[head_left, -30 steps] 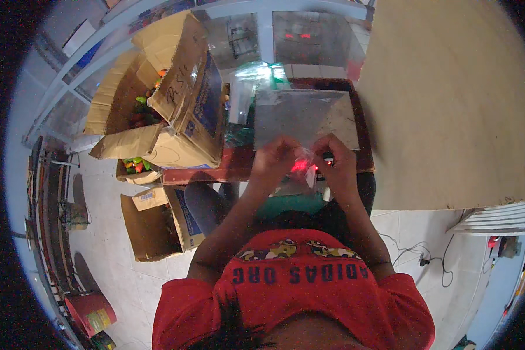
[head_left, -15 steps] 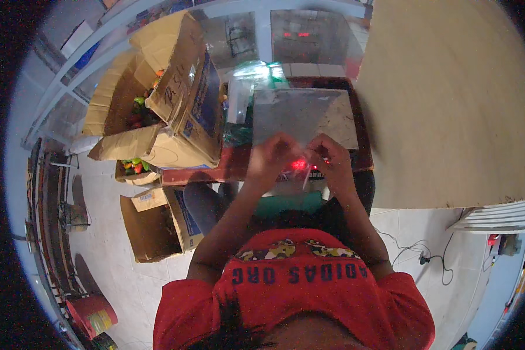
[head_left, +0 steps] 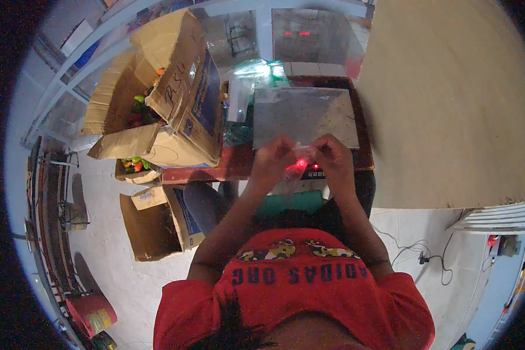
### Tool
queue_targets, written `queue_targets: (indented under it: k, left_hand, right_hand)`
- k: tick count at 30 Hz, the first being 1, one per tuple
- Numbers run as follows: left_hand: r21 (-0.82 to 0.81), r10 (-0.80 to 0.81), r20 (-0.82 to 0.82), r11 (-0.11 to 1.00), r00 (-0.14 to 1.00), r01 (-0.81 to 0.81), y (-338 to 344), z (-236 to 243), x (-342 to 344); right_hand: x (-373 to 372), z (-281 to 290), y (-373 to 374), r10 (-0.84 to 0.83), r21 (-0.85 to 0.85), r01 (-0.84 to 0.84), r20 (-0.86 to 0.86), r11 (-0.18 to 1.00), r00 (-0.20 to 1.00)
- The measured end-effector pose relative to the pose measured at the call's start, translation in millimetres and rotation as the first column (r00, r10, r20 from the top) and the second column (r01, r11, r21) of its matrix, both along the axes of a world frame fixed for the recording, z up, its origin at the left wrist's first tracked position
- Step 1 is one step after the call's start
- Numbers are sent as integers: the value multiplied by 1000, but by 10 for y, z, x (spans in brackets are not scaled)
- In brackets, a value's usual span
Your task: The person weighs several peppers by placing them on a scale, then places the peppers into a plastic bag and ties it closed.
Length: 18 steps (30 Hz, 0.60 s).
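Between my two hands hangs a clear plastic bag (head_left: 287,182), its top edge pinched in the fingers. My left hand (head_left: 275,156) is closed on one side of that edge, and my right hand (head_left: 332,151) on the other. Both hands are over the near edge of a digital scale with a flat metal plate (head_left: 297,114). Red lit digits of its display (head_left: 300,163) glow through the plastic. The plate carries nothing that I can see. Fingertips and the bag's mouth are partly blurred, so how far it is parted cannot be told.
A large open carton (head_left: 181,131) holding colourful peppers (head_left: 139,105) stands on the left of the dark red table (head_left: 233,163). Green and clear plastic bags (head_left: 259,73) lie behind. Another carton (head_left: 151,233) sits on the floor. A tall board (head_left: 449,105) rises at the right.
My left hand has shifted slightly to the right and steadied. The plastic bag has swung a little left between my hands, and my right hand has barely moved.
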<state>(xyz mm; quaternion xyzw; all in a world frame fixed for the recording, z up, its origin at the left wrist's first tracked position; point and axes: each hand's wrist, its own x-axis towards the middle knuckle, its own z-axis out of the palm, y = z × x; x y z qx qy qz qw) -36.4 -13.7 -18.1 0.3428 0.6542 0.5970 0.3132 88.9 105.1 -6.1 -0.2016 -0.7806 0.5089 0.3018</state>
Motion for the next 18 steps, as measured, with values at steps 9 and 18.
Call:
queue_targets:
  k: [9,18]
  left_hand:
    - [72,251,-451,967,857,-245,124,-1,-18]
    - [57,175,-505,984,845,-170,91,-33,-108]
  right_hand:
    - [41,-88,-22,263,-530,-319,-181,786,948]
    - [-18,-98,-60,71,-632,-221,-253,743,965]
